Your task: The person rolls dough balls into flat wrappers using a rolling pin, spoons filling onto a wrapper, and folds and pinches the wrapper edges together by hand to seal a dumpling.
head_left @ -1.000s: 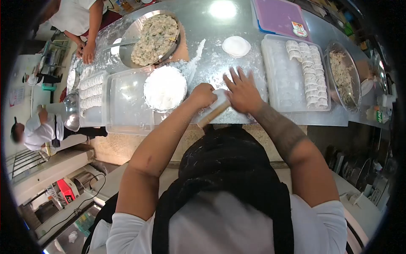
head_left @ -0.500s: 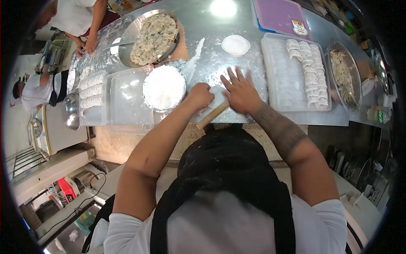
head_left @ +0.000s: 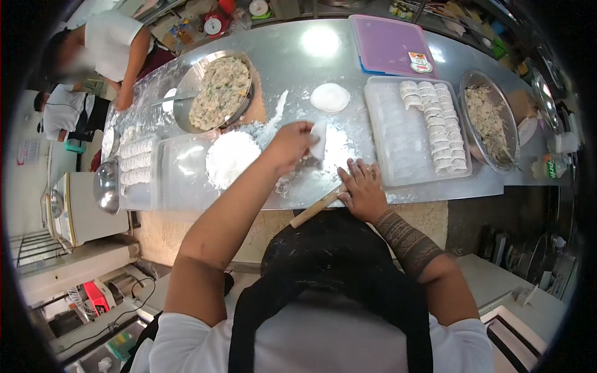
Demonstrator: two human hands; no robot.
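Observation:
My left hand [head_left: 291, 148] pinches the edge of a thin white dough wrapper [head_left: 318, 140], lifted at a tilt over the floured steel table. My right hand [head_left: 363, 190] rests over the upper end of a wooden rolling pin [head_left: 313, 209], fingers bent across it; the pin slants down to the table's front edge. Just left of my left hand, a bowl of white flour [head_left: 231, 158] is partly covered by my forearm. Beyond my hands lies a round stack of dough wrappers [head_left: 330, 97] on the tabletop.
A pan of chopped filling [head_left: 221, 93] stands at the back left. On the right are a tray of pleated dumplings [head_left: 435, 124], a second filling bowl [head_left: 489, 118] and a purple lid [head_left: 392, 46]. More dumplings [head_left: 137, 161] fill a left tray. A co-worker [head_left: 118, 50] stands at the far left.
My left hand has raised the wrapper off the table. My right hand has drawn back toward the right, over the rolling pin's end. The camera view has shifted, showing more of the background.

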